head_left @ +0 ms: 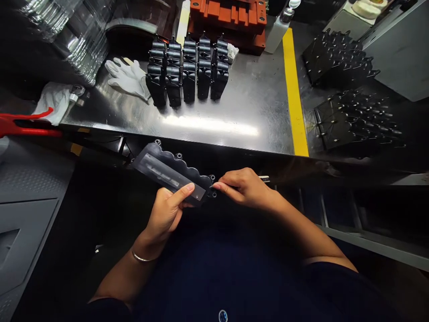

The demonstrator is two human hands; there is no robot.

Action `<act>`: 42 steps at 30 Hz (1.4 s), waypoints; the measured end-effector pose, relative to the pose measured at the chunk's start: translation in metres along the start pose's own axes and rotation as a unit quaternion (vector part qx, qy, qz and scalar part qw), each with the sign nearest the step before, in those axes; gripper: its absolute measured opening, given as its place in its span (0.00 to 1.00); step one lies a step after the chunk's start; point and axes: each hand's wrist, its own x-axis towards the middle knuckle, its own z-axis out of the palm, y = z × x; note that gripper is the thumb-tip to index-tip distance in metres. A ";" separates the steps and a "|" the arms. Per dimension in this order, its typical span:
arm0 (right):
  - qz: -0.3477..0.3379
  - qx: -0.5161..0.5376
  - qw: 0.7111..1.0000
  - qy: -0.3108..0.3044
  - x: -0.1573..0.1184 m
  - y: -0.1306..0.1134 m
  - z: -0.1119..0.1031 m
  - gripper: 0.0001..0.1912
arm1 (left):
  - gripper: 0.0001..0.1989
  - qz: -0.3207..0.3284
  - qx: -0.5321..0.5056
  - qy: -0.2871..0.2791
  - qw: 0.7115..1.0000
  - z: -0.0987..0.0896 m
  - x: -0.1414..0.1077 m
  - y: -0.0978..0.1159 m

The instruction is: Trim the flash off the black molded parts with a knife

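Workbench (261,94) of metal stands beyond a black scallop-edged moulding (170,171), gripped between the left hand (166,209)'s thumb and fingers. The right hand (247,187) pinches narrowly at its end, anything held there unclear; pressure could twist it from a slack left grip.

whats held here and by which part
The left hand holds a black part by its lower edge near the right end, thumb on its flat face. Whether the right hand, at that end, grips anything is unclear.
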 end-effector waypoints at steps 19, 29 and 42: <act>-0.126 -0.139 0.982 0.009 0.010 0.004 -0.019 0.19 | 0.17 -0.097 0.006 -0.043 0.994 -0.005 0.009 0.008; -0.142 -0.097 0.985 -0.022 0.011 0.007 -0.020 0.20 | 0.16 -0.097 -0.004 -0.048 0.994 -0.006 0.009 0.009; -0.158 -0.051 0.983 -0.083 -0.015 0.013 0.001 0.21 | 0.07 -0.062 -0.077 0.037 0.994 -0.016 0.013 0.016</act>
